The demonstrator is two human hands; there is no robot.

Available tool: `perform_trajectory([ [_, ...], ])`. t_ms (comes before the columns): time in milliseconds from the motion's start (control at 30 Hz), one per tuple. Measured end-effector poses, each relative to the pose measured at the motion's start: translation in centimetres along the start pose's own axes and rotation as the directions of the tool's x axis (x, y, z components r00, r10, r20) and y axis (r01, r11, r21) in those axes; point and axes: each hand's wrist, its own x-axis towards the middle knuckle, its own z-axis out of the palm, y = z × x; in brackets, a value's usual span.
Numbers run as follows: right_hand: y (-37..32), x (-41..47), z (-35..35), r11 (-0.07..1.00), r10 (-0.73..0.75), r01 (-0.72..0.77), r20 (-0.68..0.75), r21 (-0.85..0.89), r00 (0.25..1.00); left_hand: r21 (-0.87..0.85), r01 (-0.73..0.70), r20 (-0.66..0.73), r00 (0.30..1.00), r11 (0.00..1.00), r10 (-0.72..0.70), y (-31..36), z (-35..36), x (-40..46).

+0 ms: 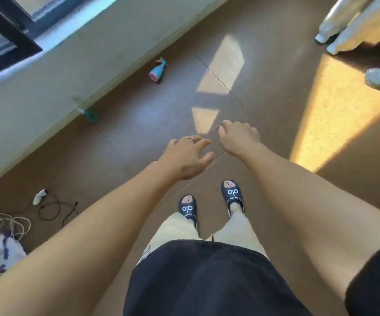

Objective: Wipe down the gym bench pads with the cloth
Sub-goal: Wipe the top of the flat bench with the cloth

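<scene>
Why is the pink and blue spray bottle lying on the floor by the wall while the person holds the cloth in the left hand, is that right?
Not quite. The head view shows the left hand holding nothing, fingers spread and relaxed; no cloth is in it. The right hand is loosely curled and also empty. The rest stands: the pink and blue spray bottle lies on the floor by the wall.

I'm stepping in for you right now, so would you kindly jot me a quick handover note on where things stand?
Left hand: empty, fingers relaxed and spread, held out over the floor.
Right hand: empty, fingers loosely curled.
Spray bottle: lying on the floor near the wall.
No cloth in either hand, and no bench pads in view.
Done: nothing that shows.
Left: find the cloth, reach the bench, wipe every pad.
</scene>
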Motion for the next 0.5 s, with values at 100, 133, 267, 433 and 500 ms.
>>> perform_trajectory([
  [100,2.6,-1.6,1.7,0.982,0.170,-0.167,-0.022,0.083,0.985,0.061,-0.132,0.090,0.988,0.989,0.126,1.7,1.3,0.0],
  [133,3.7,-2.6,2.4,0.968,0.222,-0.216,-0.031,0.125,0.975,0.083,-0.182,0.131,0.977,0.980,0.170,2.5,1.9,-0.3],
  [267,7.7,-7.4,5.5,0.883,0.407,-0.385,-0.028,0.270,0.913,0.162,-0.378,0.242,0.911,0.912,0.334,6.4,4.1,-0.9],
  [433,13.4,-15.1,8.9,0.685,0.619,-0.559,0.031,0.468,0.785,0.251,-0.558,0.389,0.806,0.791,0.446,12.3,7.5,-2.0],
  [500,15.8,-18.5,10.1,0.591,0.689,-0.596,0.043,0.544,0.723,0.267,-0.634,0.447,0.749,0.726,0.489,15.1,9.0,-2.6],
])
